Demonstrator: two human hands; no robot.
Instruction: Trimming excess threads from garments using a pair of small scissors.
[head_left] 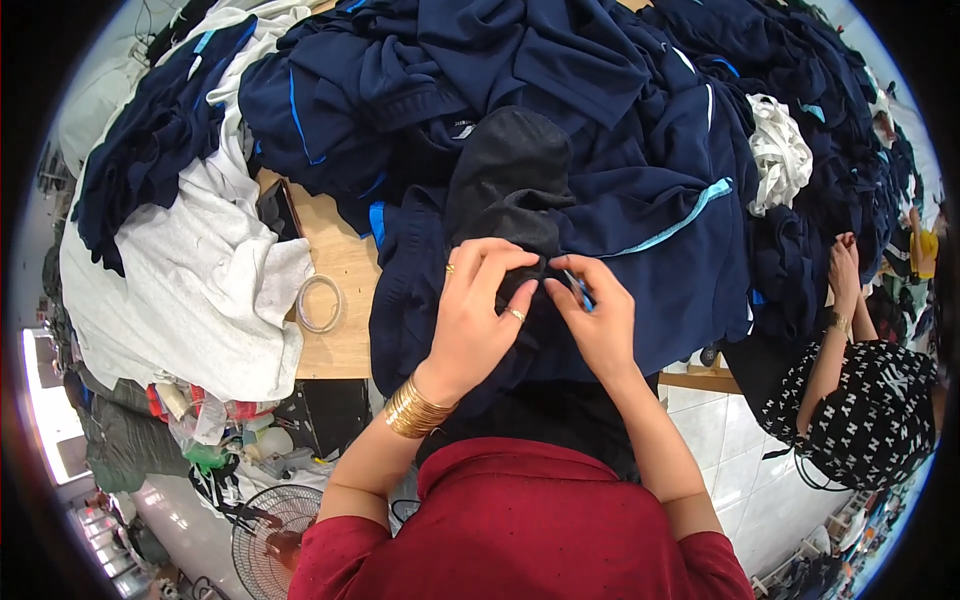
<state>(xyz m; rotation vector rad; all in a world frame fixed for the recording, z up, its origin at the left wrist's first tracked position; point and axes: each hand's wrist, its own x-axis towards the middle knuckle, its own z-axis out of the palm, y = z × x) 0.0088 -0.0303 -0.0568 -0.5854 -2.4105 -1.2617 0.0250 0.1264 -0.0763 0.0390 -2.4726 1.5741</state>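
A black piece of cloth [512,165] with a rounded far end lies on the piled navy garments [660,270] in front of me. My left hand [478,315] is closed in a pinch on its near end, thumb and fingertips together on the dark fabric. Close by on the right, my right hand [597,315] holds a small blue-and-silver tool [583,294] in its curled fingers; most of it is hidden. Its thumb and index fingertips are at the same bit of cloth, almost meeting the left fingers. A light blue strip [685,215] edges one navy garment.
Grey-white fabric [200,260] drapes over the left side. A tape roll [320,303] lies on the wooden tabletop [340,340]. A bundle of white strips [778,153] sits at right. Another person in a patterned cap [870,415] works there. A fan [275,540] stands lower left.
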